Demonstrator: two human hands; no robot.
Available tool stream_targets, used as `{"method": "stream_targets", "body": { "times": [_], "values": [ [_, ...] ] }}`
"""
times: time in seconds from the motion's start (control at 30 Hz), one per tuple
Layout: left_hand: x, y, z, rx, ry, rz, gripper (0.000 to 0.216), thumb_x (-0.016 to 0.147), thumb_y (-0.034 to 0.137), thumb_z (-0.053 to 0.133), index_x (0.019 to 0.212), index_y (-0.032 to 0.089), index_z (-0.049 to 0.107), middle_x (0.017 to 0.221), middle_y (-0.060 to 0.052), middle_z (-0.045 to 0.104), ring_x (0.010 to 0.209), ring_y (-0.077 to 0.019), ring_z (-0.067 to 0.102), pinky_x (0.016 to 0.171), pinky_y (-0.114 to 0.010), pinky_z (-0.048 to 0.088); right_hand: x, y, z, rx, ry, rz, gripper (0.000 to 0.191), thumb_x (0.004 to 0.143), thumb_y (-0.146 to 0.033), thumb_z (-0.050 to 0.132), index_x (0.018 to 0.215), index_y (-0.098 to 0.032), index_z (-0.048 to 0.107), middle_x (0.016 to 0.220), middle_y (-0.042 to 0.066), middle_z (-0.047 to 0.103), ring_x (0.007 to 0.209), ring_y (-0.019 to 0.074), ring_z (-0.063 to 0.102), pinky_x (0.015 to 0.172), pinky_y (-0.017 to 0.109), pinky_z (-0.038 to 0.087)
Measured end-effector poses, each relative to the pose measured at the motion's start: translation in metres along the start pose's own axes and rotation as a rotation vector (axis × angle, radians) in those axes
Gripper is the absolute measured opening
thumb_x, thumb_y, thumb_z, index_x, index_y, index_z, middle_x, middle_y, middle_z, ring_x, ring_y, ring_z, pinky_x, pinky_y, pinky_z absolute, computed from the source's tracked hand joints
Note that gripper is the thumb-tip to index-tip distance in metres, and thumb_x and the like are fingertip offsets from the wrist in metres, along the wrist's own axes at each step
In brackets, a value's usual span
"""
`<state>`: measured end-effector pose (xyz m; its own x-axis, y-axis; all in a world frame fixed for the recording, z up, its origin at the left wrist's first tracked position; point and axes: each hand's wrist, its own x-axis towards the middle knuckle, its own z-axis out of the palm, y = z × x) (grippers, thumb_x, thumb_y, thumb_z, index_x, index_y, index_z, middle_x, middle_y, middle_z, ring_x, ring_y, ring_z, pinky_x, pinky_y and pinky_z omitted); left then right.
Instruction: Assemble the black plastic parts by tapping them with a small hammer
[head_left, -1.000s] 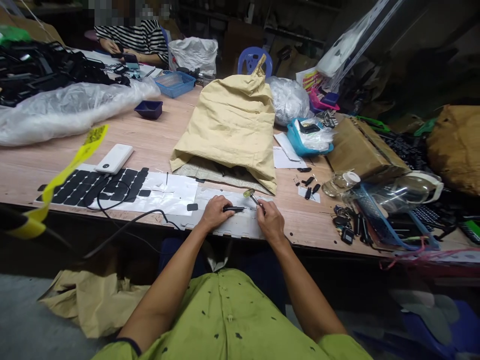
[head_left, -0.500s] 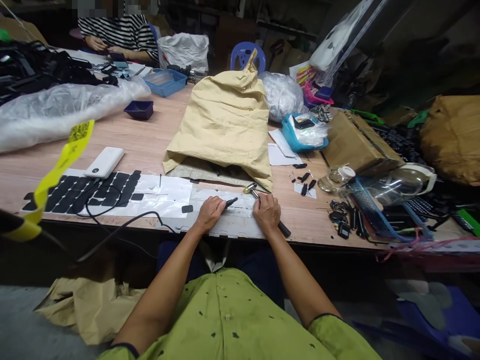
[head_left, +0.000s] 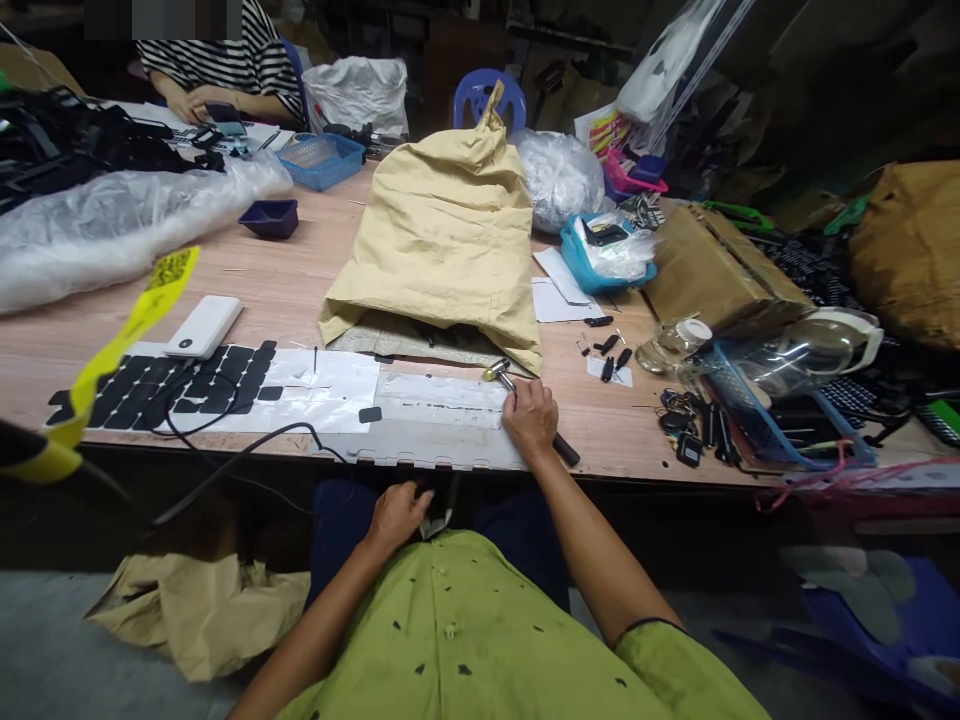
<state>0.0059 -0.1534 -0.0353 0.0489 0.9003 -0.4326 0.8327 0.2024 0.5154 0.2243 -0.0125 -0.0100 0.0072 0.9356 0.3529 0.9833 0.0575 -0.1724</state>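
My right hand (head_left: 531, 418) rests at the table's front edge, closed around a hammer (head_left: 566, 450). The metal hammer head (head_left: 495, 370) points toward the cloth bag and the black handle sticks out behind my hand. Beneath the hammer lies a flat grey-white board (head_left: 450, 450) with a taped strip along it. Below the table edge, over my lap, my left hand (head_left: 397, 515) has its fingers curled; what they hold, if anything, is hidden. Left of the board, rows of black rounded pieces (head_left: 225, 380) lie on a white sheet (head_left: 345, 390).
A beige cloth bag (head_left: 442, 230) stands behind the board. To the right are small black parts (head_left: 607, 365), a blue basket (head_left: 787, 440) and a carton (head_left: 720, 270). A white power bank (head_left: 202, 325) and black cable lie left. Another person (head_left: 217, 70) sits across.
My left hand has moved from the board down over my lap; the slim black piece it held is no longer visible. My right hand stays on the hammer. The view has shifted slightly.
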Motion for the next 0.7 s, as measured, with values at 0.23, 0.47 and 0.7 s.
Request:
{"method": "stream_targets", "body": {
  "times": [0.23, 0.47, 0.7],
  "values": [
    [0.000, 0.027, -0.031, -0.064, -0.253, 0.159, 0.023, 0.088, 0.036, 0.058, 0.093, 0.021, 0.074, 0.079, -0.006, 0.074, 0.077, -0.0227, 0.070, 0.063, -0.028, 0.044, -0.001, -0.001, 0.000, -0.020, 0.023, -0.013, 0.023, 0.091, -0.019, 0.048, 0.104, -0.019, 0.066, 0.094, 0.010, 0.059, 0.090, 0.0253, 0.049, 0.071, 0.034, 0.035],
    [0.080, 0.082, -0.101, -0.330, 0.215, 0.223, 0.030, 0.090, 0.040, 0.055, 0.101, 0.018, 0.072, 0.075, -0.003, 0.069, 0.071, -0.0189, 0.063, 0.066, -0.029, 0.049, -0.003, 0.001, 0.001, -0.003, 0.012, -0.020, 0.022, 0.090, -0.020, 0.049, 0.104, -0.020, 0.065, 0.095, 0.010, 0.058, 0.090, 0.0251, 0.048, 0.071, 0.034, 0.035],
    [0.188, 0.095, -0.138, -0.117, 0.628, -0.132, 0.013, 0.082, 0.020, 0.060, 0.091, 0.016, 0.068, 0.105, -0.017, 0.065, 0.104, -0.0340, 0.063, 0.088, -0.043, 0.052, -0.003, 0.000, 0.000, -0.009, 0.001, -0.026, 0.021, 0.091, -0.020, 0.048, 0.103, -0.019, 0.065, 0.095, 0.010, 0.058, 0.090, 0.0251, 0.048, 0.072, 0.033, 0.035]
  ]
}}
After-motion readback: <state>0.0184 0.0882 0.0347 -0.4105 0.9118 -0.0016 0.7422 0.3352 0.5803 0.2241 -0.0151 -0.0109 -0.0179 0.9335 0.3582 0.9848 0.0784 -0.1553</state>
